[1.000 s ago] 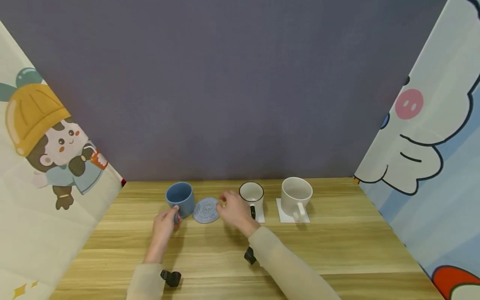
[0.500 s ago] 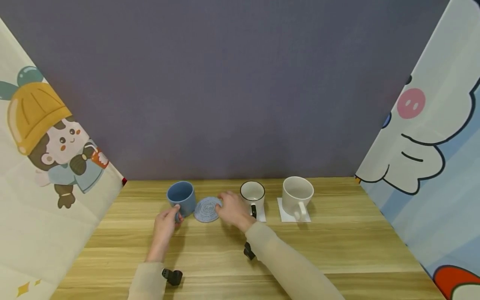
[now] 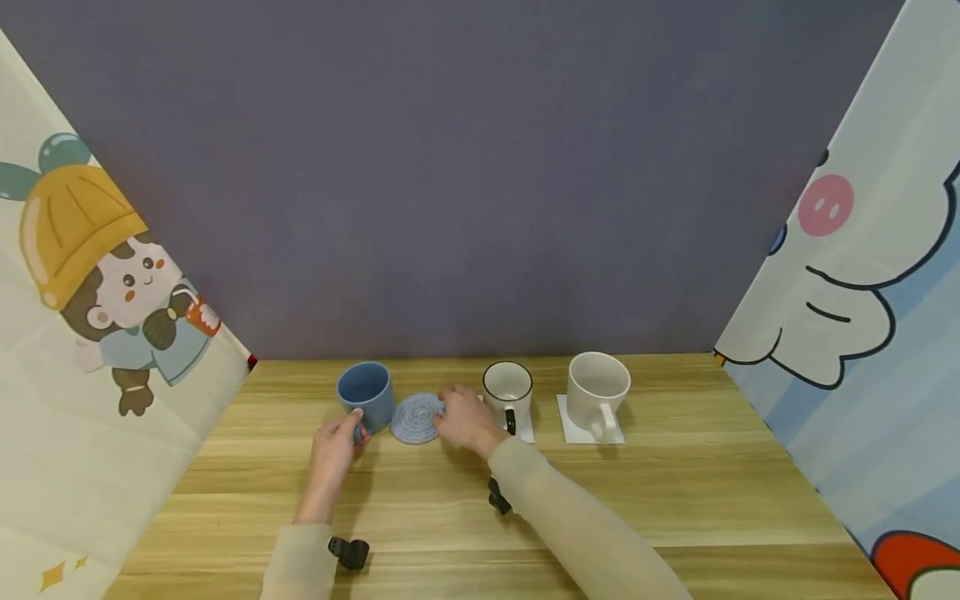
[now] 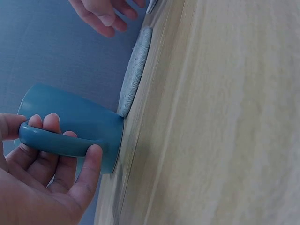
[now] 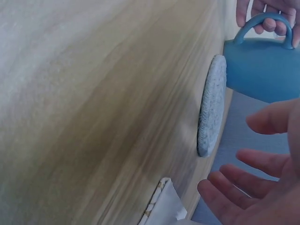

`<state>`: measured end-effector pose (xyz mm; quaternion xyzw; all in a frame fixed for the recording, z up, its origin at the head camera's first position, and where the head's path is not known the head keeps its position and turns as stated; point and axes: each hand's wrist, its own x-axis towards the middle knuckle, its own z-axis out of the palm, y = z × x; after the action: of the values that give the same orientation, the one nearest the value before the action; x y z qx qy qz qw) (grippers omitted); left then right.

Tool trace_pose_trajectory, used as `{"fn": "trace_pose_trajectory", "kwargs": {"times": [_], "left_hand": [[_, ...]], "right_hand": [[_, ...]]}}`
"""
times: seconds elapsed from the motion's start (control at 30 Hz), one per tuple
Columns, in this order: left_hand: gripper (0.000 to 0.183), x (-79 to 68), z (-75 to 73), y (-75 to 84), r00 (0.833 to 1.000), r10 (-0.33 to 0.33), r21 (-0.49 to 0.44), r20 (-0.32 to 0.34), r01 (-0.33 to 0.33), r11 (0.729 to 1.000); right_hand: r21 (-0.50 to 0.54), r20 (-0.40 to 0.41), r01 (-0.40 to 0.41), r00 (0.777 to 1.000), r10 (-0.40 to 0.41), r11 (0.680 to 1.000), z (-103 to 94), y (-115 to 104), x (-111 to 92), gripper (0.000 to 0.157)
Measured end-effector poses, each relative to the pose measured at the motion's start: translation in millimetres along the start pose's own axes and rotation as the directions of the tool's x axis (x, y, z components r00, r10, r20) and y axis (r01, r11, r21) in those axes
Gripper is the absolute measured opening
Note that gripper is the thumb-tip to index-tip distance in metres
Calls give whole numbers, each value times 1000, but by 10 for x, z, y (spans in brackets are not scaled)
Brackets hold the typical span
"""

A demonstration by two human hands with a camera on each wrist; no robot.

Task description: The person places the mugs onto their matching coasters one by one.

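My left hand (image 3: 333,446) grips the handle (image 4: 58,142) of a blue mug (image 3: 367,396), fingers curled through the loop. The mug stands upright on the table. Right beside it lies a round, woven grey-blue coaster (image 3: 415,419), flat on the wood. My right hand (image 3: 467,419) hovers at the coaster's right edge and overlaps it in the head view. In the right wrist view its fingers (image 5: 246,180) are spread loosely, with nothing between them, and a gap shows between them and the coaster (image 5: 212,105).
Right of my right hand stands a white mug (image 3: 506,383) with a black rim and handle, on a white square coaster (image 3: 527,429). Farther right, a larger white mug (image 3: 596,387) sits on another white coaster (image 3: 577,433). A grey panel (image 3: 480,183) rises behind the wooden table (image 3: 637,517).
My right hand has shifted slightly left, closer over the coaster's edge. My left hand keeps its hold on the blue mug's handle. The head view has drifted slightly.
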<state>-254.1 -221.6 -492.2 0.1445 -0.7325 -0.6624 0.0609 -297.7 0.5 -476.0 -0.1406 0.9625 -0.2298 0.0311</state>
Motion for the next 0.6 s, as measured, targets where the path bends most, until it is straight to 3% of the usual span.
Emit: {"fn": "trace_pose_trajectory", "kwargs": {"times": [0.47,0.6], "left_hand": [[40,-21,20,-23,1000,7,-4,-5,-7,1000],[40,-24,24,-18,1000,14,-8,-24,-14,1000]], "right_hand": [[-101,81,20,997,-12,995,71,37,37,46],[-112,82,52,996,-43,992,92,52,42,40]]}}
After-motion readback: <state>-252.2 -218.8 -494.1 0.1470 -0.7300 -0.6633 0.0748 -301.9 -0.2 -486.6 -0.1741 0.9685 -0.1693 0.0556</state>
